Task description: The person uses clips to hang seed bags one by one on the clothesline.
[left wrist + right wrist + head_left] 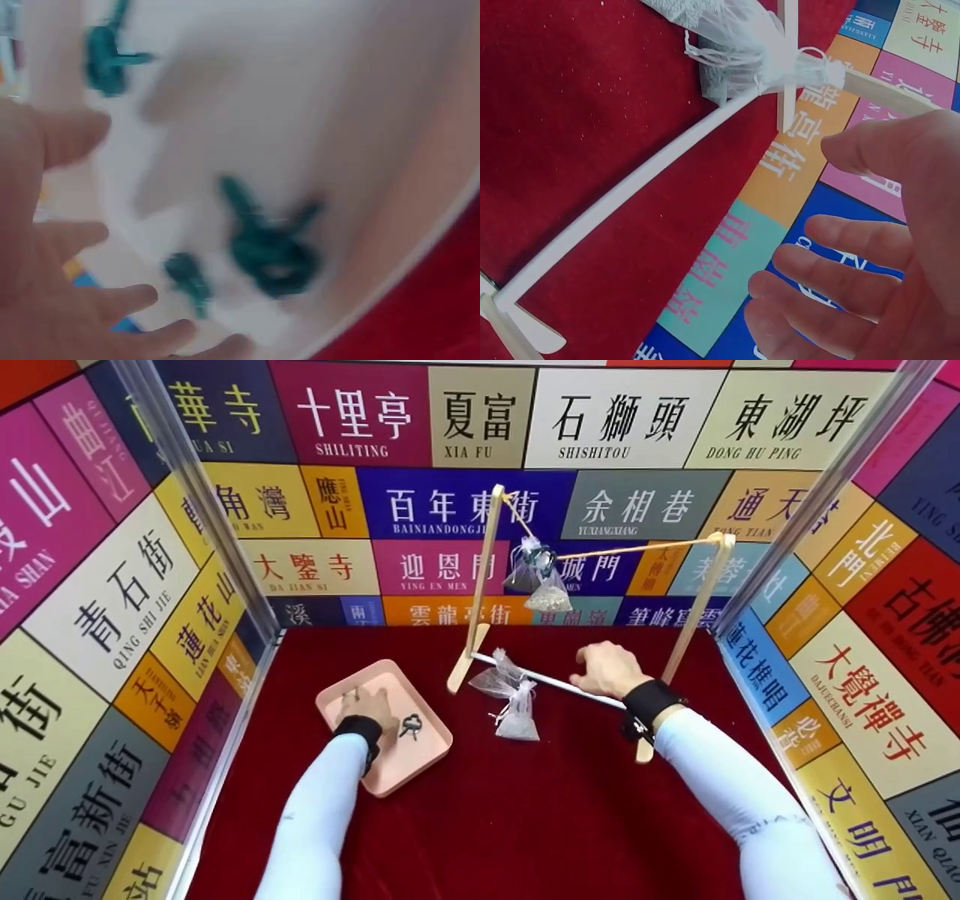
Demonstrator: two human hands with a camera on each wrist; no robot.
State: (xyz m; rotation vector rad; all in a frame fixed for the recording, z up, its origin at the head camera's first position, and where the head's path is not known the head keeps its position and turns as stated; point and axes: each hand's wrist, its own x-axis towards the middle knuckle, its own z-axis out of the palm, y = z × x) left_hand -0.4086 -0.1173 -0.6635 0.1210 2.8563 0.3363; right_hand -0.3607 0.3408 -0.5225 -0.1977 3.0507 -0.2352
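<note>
My left hand (367,709) reaches into a pink tray (416,757) at left, its fingers spread and holding nothing. Several small dark green knotted pieces (274,259) lie in the tray; in the left wrist view they sit just past the fingertips, somewhat blurred. My right hand (611,667) hovers near the white rod (551,682) joining the feet of a wooden stand, its fingers loosely bent with nothing between them. Filled white mesh pouches (517,720) rest against this rod near the left upright (484,577).
From the upright tops, yellowish cords (637,547) run to a bunch of filled mesh pouches (549,596) hanging between them. The right upright (700,607) stands beside my right forearm. Dark red cloth (510,817) covers the table, with sign-printed walls (315,562) around it.
</note>
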